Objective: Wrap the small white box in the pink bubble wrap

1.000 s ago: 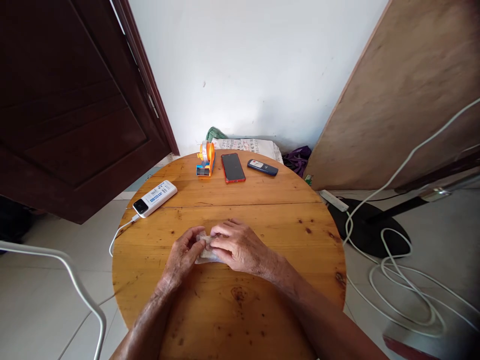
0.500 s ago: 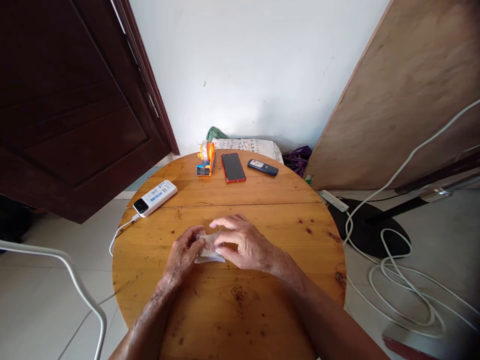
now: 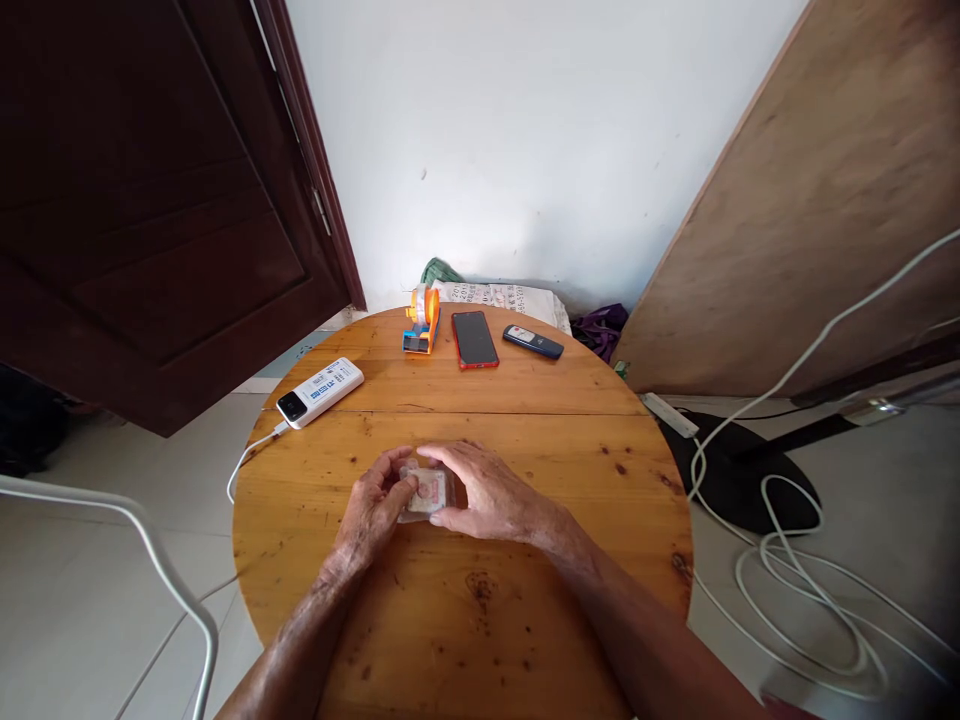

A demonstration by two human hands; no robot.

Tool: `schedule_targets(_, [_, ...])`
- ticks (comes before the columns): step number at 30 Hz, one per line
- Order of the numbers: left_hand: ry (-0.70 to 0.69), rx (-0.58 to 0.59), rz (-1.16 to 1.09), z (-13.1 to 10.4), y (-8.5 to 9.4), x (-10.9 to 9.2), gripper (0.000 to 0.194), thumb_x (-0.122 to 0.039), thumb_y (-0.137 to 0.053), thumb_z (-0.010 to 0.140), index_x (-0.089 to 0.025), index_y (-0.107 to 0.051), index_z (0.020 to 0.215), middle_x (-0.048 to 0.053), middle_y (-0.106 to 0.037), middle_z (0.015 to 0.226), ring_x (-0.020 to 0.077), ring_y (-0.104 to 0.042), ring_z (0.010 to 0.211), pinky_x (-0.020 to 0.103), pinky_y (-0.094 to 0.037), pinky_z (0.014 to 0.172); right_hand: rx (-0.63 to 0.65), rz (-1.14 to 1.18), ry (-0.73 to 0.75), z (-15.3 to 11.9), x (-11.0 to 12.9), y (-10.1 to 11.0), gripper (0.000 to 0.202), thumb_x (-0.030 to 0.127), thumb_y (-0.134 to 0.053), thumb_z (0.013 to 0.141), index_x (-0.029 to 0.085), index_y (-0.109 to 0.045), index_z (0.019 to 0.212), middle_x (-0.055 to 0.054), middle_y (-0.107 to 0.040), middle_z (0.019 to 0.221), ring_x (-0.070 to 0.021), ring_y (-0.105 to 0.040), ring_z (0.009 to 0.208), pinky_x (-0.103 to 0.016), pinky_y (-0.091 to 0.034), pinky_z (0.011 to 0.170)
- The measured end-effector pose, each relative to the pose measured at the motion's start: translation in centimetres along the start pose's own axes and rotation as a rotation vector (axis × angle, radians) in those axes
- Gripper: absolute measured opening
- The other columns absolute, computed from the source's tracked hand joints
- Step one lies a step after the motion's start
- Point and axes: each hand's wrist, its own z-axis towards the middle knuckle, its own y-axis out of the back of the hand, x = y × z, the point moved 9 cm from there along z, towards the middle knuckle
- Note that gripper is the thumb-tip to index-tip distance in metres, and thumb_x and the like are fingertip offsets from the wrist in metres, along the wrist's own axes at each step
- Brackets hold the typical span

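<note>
Packet (image 3: 426, 494), small and clear with a reddish print showing, lies on the tabletop (image 3: 525, 610) near its middle, pinched between both hands. Left hand (image 3: 373, 512) grips its left end with curled fingers; right hand (image 3: 480, 490) clasps the right end, fingers arched over the top. Half a second ago the right hand's fingers were lifted higher and spread; now they have come down closer around the packet (more of its printed face shows). Along the far edge sit a tape dispenser (image 3: 421, 322), a phone (image 3: 475, 340) and a remote (image 3: 533, 342); a power bank (image 3: 320, 392) lies by the far-left edge.
</note>
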Motion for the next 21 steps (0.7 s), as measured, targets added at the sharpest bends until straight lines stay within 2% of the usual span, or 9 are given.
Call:
schedule_targets(5, [-0.06, -0.052, 0.016, 0.1, 0.8, -0.2, 0.057, -0.046, -0.067, 0.077, -0.013, -0.059, 0.123, 0.011, -0.071, 0.105, 0.0228, -0.067, 0.089, 0.033, -0.054, 0.077, -0.056, -0.035, -0.029, -0.1, -0.1, 0.5, 0.059, 0.02, -0.071, 0.075, 0.022, -0.053, 0.131, -0.011, -0.065, 0.127, -0.027, -0.06, 0.114, -0.043, -0.044, 0.099])
schedule_targets(10, [-0.048, -0.118, 0.027, 0.4, 1.3, 0.3, 0.061, -0.053, -0.069, 0.074, -0.013, -0.061, 0.119, 0.015, -0.069, 0.115, 0.0276, -0.066, 0.103, 0.037, -0.053, 0.085, -0.021, -0.088, -0.068, -0.3, -0.8, 0.4, 0.057, 0.023, -0.071, 0.078, 0.02, -0.053, 0.132, -0.012, -0.063, 0.129, -0.027, -0.059, 0.116, -0.042, -0.043, 0.099])
schedule_targets(17, [-0.035, -0.081, 0.053, 0.3, 0.4, -0.1, 0.059, -0.049, -0.07, 0.071, -0.014, -0.061, 0.118, 0.01, -0.071, 0.101, 0.0233, -0.067, 0.09, 0.033, -0.054, 0.077, 0.019, -0.072, -0.064, -0.3, -0.9, 0.5, 0.075, 0.03, -0.078, 0.073, 0.022, -0.046, 0.14, -0.013, -0.06, 0.135, -0.0287, -0.055, 0.122, -0.044, -0.041, 0.102])
schedule_targets(21, [-0.043, -0.067, 0.078, 0.2, 0.2, -0.3, 0.056, -0.045, -0.069, 0.072, -0.013, -0.061, 0.118, 0.008, -0.071, 0.096, 0.0203, -0.066, 0.082, 0.031, -0.053, 0.073, 0.014, -0.09, -0.078, -0.3, -1.0, 0.3, 0.073, 0.023, -0.075, 0.074, 0.019, -0.045, 0.141, -0.013, -0.06, 0.135, -0.0287, -0.056, 0.121, -0.043, -0.041, 0.102])
